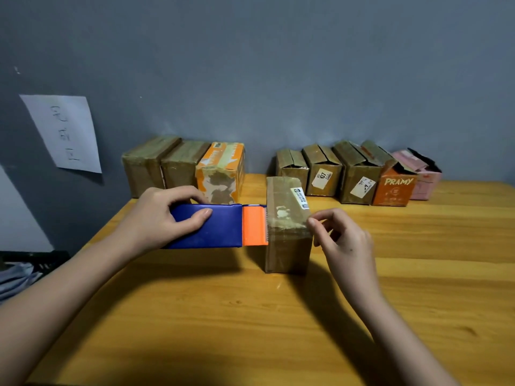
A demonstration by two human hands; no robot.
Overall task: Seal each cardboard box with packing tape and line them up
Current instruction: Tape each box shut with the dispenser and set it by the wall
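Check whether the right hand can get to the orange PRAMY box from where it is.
Probably yes: the right hand holds nothing, and bare table lies between it and the PRAMY box, whose front face is unblocked.

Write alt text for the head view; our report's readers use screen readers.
A left hand grips a blue-and-orange tape dispenser against a brown box on a wooden table, the right hand pinching at its edge. More boxes line the grey wall.
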